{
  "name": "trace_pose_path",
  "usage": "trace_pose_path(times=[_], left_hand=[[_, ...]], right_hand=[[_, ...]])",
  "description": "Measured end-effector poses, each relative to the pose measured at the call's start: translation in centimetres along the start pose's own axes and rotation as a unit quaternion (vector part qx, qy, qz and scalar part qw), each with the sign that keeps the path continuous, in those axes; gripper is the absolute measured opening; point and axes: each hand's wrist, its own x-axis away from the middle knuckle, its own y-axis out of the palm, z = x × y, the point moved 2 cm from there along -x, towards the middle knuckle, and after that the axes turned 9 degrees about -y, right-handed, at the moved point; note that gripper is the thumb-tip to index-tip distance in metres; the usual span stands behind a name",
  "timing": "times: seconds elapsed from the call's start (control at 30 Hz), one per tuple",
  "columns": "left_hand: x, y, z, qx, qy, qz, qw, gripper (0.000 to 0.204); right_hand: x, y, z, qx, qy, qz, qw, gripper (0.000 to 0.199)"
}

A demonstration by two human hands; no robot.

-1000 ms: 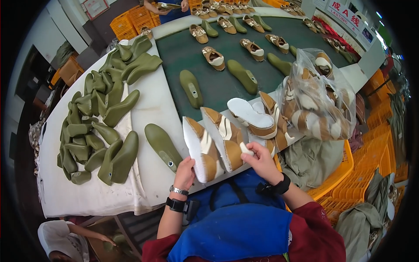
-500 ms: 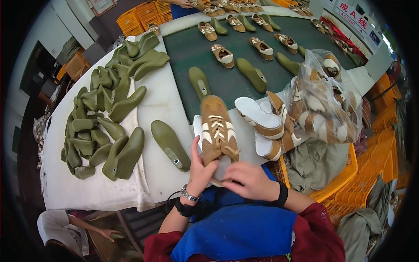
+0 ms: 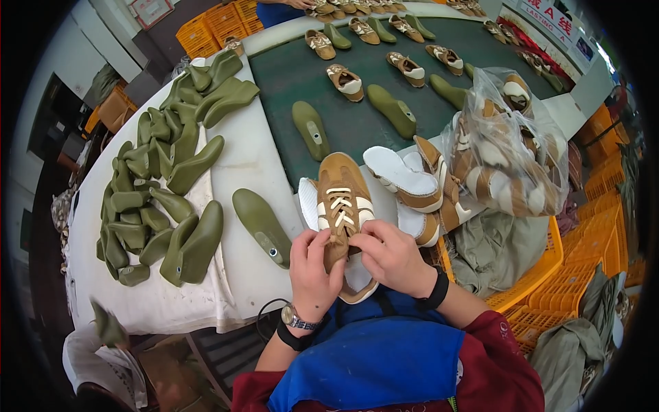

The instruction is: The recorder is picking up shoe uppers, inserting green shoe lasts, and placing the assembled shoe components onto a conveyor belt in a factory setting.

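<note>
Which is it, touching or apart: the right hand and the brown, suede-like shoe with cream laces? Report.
Touching. The head view shows the right hand with its fingers bent onto the brown shoe near its opening, no gap visible.

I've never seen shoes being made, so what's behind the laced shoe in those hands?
Behind the brown laced shoe, a white piece shows past its left edge. The shoe covers the rest, so that piece's full shape can't be seen.
</note>
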Motion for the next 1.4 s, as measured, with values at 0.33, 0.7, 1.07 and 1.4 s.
trace_pose_path(times=[0.33, 0.7, 1.07, 1.4], left_hand=[[-0.2, -0.5, 0.7, 0.045, 0.009, 0.041, 0.998, 0.021], [-0.2, -0.8, 0.7, 0.032, 0.021, 0.061, 0.997, 0.022], [-1.4, -0.1, 1.0, -0.071, 0.116, -0.041, 0.990, 0.035], [-3.6, -0.5, 4.0, -0.008, 0.136, -0.177, 0.975, 0.024]], right_hand=[[0.0, 0.5, -0.8, -0.021, 0.057, 0.029, 0.998, 0.036], [-0.1, 0.9, -0.4, -0.110, 0.060, -0.026, 0.992, 0.017], [0.9, 1.0, 0.7, -0.076, 0.040, 0.020, 0.996, 0.029], [1.7, -0.8, 0.6, -0.131, 0.084, 0.100, 0.983, 0.031]])
